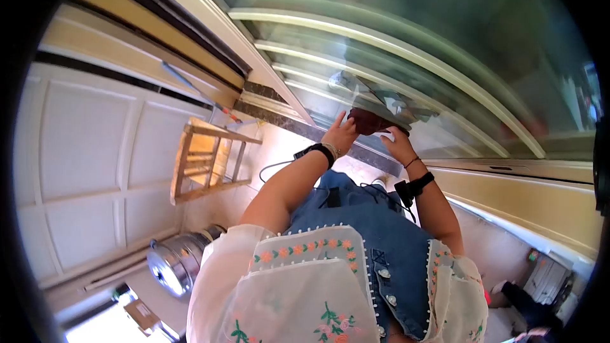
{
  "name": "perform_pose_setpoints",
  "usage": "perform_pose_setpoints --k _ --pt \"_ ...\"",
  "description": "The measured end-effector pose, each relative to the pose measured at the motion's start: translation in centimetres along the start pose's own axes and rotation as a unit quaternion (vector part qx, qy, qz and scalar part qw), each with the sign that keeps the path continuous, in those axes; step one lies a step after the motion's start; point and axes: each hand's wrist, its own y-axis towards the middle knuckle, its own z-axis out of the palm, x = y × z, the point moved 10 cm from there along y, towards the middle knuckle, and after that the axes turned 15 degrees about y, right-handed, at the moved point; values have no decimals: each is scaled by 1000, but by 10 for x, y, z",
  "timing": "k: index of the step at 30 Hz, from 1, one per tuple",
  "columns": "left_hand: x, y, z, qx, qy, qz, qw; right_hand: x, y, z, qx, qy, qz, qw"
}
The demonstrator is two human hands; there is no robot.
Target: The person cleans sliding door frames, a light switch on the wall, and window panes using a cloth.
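A dark red cloth (368,122) lies between my two hands, close to a glass pane (438,82) with pale horizontal bars. My left hand (340,136) touches the cloth's left side, its fingers spread. At the cloth's right end, my right hand (399,146) has its fingers bent around the edge, gripping it. A grey, partly see-through shape above the cloth looks like a reflection in the glass. Dark bands with cables are on both wrists.
To the left, a wooden stool (181,165) stands near a long-handled tool (197,91) and a white panelled door (89,152). A shiny metal pot (175,267) is at the lower left. Dark clothing (530,308) and a grey crate-like object (548,279) show at the lower right.
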Motion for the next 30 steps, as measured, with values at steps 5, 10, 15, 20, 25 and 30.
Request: perform_pose_setpoints --k 5,10,15,20,25,30 --pt "62 -24 33 117 -29 6 993 10 24 50 -49 31 37 998" --pt "77 -38 68 56 -32 32 997 29 24 76 -102 -29 45 993" --pt "65 -29 76 -1 -85 -38 996 32 20 59 -94 -62 1 994" --pt "48 -22 88 -64 -136 -61 987 25 18 64 -93 -22 -62 994" --pt "30 -20 127 -136 -146 -73 977 -22 29 82 -102 39 -74 991" --pt "26 -30 198 -154 -190 -78 967 -84 46 125 -140 34 -80 986"
